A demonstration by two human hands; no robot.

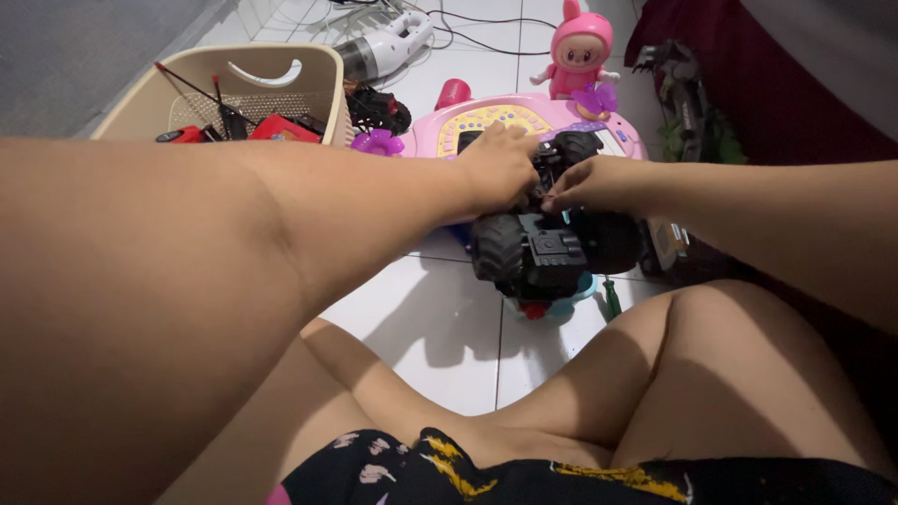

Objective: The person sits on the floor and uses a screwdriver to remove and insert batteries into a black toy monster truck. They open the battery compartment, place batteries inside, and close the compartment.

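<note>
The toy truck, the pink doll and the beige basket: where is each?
toy truck [543, 251], head view, on the dark chassis between its wheels.
pink doll [580, 49], head view, on its face.
beige basket [323, 70], head view, on its right rim.

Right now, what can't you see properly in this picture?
Head view only:
- Top of the toy truck: covered by the left hand and right hand, so what the fingers pinch is hidden.
- Pink toy keyboard: partly behind the hands and truck.
- Inside the beige basket: the forearm cuts off its lower part.
- Dark toy at right: too shadowed to tell.
</note>
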